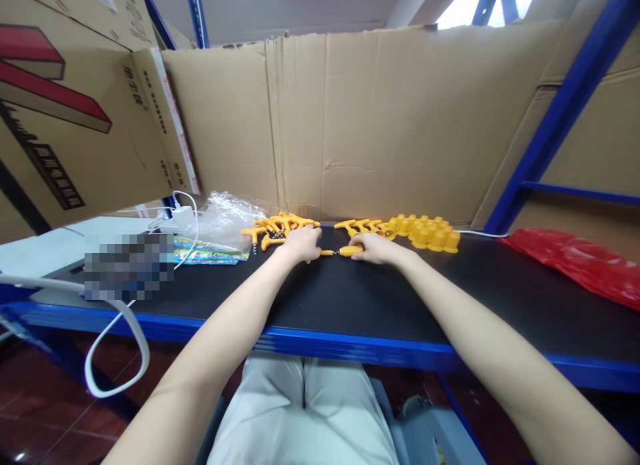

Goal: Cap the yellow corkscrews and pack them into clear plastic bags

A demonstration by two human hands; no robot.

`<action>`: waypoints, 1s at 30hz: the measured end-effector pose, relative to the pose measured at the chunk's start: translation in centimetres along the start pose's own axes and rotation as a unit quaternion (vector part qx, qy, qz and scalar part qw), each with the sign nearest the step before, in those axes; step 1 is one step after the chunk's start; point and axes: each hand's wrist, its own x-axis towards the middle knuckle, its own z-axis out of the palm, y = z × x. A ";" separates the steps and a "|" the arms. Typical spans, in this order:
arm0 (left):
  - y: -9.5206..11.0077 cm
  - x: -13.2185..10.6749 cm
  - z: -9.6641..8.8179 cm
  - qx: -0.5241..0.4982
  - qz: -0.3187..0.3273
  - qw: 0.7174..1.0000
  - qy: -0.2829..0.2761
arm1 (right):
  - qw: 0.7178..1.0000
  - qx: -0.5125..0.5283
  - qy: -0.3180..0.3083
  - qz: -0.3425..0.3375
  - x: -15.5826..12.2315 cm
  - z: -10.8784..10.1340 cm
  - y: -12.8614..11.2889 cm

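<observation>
My left hand is closed around the handle of a yellow corkscrew, whose short shaft and metal spiral point to the right. Facing it, my right hand grips a yellow plastic sleeve near the spiral's tip. Whether the tip is inside the sleeve is too small to tell. Behind my left hand lies a heap of yellow corkscrews with metal spirals. A row of yellow T-shaped pieces lies just behind my right hand, and several yellow cups are grouped to its right.
Clear plastic bags and a colourful printed packet lie at the left, near a white cable and charger. A red plastic bag rests on the black tabletop at right. Cardboard walls the back.
</observation>
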 end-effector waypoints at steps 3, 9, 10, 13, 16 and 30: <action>-0.6 0.0 -0.5 0.002 -0.063 0.993 -0.102 | 1.000 0.010 0.000 -0.009 -0.1 -0.1 -0.2; -0.5 0.4 1.1 -0.075 -0.008 0.994 -0.084 | 0.997 0.024 0.048 -0.051 0.1 0.2 0.3; -0.4 0.5 1.4 -0.084 -0.008 0.994 -0.067 | 0.996 0.022 0.062 -0.056 0.3 0.3 0.6; -0.6 0.6 2.0 -0.124 -0.009 0.991 -0.048 | 0.992 0.021 0.101 -0.068 0.7 0.8 1.3; -1.0 0.8 2.4 -0.145 0.001 0.989 -0.041 | 0.988 0.012 0.127 -0.085 0.8 1.0 1.3; -2.2 0.7 2.6 -0.098 0.005 0.992 0.076 | 0.928 0.365 0.044 -0.060 0.5 -0.2 2.7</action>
